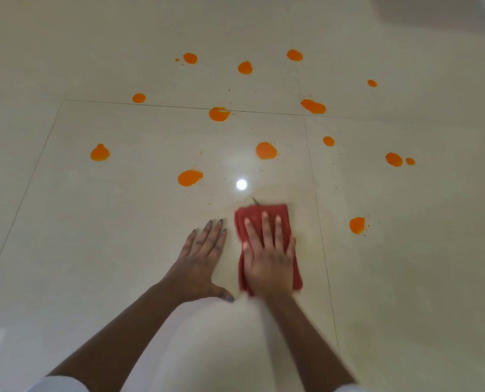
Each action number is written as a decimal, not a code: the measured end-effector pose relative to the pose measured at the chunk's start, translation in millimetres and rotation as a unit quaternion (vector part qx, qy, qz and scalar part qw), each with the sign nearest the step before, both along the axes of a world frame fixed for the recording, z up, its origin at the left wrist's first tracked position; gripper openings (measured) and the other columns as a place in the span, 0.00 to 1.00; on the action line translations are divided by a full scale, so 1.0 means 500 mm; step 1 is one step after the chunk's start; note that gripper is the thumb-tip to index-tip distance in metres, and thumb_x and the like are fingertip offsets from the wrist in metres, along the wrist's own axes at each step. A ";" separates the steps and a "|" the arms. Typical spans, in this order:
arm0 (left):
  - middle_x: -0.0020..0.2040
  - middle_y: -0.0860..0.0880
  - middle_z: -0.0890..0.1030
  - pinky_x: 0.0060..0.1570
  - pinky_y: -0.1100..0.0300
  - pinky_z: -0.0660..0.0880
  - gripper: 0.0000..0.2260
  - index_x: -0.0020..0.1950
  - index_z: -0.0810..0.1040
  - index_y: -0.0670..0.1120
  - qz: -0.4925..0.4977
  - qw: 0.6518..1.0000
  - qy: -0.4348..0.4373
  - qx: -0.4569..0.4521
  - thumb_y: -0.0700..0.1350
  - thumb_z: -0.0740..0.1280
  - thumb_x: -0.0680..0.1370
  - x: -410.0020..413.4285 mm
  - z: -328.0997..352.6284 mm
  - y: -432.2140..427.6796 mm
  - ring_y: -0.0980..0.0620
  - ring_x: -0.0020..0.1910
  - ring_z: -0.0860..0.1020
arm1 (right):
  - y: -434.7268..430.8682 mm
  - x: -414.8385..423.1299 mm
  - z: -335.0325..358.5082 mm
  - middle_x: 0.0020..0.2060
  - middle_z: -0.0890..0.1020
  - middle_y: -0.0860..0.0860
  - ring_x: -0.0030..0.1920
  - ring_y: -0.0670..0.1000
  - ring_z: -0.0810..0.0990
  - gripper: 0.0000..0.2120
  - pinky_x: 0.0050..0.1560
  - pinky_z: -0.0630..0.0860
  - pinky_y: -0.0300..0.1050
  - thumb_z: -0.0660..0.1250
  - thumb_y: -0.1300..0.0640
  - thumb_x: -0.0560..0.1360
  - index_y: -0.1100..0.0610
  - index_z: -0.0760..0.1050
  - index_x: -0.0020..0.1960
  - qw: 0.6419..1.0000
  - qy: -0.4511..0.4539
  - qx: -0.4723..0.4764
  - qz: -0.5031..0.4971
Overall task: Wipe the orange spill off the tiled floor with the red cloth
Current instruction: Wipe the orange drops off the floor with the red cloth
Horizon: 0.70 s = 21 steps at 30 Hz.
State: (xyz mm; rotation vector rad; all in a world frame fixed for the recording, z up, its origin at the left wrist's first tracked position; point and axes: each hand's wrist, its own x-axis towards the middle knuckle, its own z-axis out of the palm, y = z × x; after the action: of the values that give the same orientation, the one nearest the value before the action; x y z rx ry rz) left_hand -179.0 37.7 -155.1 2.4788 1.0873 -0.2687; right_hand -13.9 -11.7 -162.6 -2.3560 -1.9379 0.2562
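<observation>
We read this as early in the job — the glossy cream tiled floor (122,236) carries well over a dozen orange blobs of spilled liquid (190,177), spread ahead and to both sides, all looking untouched. Only a faint yellowish smear just beyond and around the folded red rag-like cloth (251,215) suggests one patch has been dealt with; nearly everything is left. The cloth lies flat on the floor under our right hand (268,261), palm pressed down on it, fingers spread and straight — so the grip is a flat, wide press, not a pinch or a clench around the fabric. The cloth's far edge and left side show past the fingertips, and a strip shows at the right near the wrist. Our left hand (200,258) is just beside the cloth, bare palm flat on the tile, holding nothing, apparently as a brace. Nearest blobs: one to the right of the cloth (357,225), one ahead (266,150) — both apart from it.
</observation>
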 end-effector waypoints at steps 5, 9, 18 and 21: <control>0.71 0.49 0.25 0.67 0.55 0.24 0.59 0.72 0.29 0.46 -0.007 1.000 0.010 -0.002 0.79 0.56 0.60 0.013 0.012 -0.019 0.50 0.70 0.24 | -0.032 0.172 0.013 0.76 0.56 0.55 0.76 0.59 0.51 0.24 0.71 0.51 0.63 0.51 0.49 0.80 0.47 0.56 0.75 0.974 -0.007 -0.005 -0.227; 0.72 0.50 0.25 0.65 0.58 0.22 0.57 0.71 0.28 0.48 -0.011 1.000 0.005 -0.005 0.78 0.55 0.61 0.014 0.012 -0.032 0.54 0.70 0.24 | -0.197 -0.001 0.003 0.73 0.62 0.59 0.73 0.63 0.59 0.27 0.66 0.58 0.68 0.52 0.48 0.75 0.50 0.62 0.73 0.982 0.006 -0.004 -0.188; 0.73 0.50 0.27 0.65 0.60 0.22 0.55 0.72 0.29 0.48 -0.041 0.999 0.017 0.001 0.80 0.49 0.60 -0.003 0.019 -0.038 0.55 0.71 0.26 | -0.164 0.110 0.002 0.76 0.57 0.56 0.75 0.60 0.52 0.25 0.70 0.52 0.66 0.50 0.47 0.79 0.47 0.56 0.75 0.969 -0.009 -0.007 -0.246; 0.73 0.50 0.27 0.68 0.57 0.26 0.54 0.72 0.29 0.48 -0.074 0.997 0.016 -0.003 0.77 0.55 0.63 0.020 0.023 -0.058 0.52 0.71 0.26 | -0.262 0.015 0.015 0.73 0.62 0.59 0.73 0.64 0.58 0.27 0.66 0.59 0.69 0.50 0.47 0.76 0.51 0.59 0.75 0.973 0.022 -0.053 -0.224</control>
State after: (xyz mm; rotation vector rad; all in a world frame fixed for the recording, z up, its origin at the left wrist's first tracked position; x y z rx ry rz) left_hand -169.1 8.6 -143.7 2.5607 0.9154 -0.3553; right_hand -6.5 -142.6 -154.9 -2.7428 -1.3504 0.3791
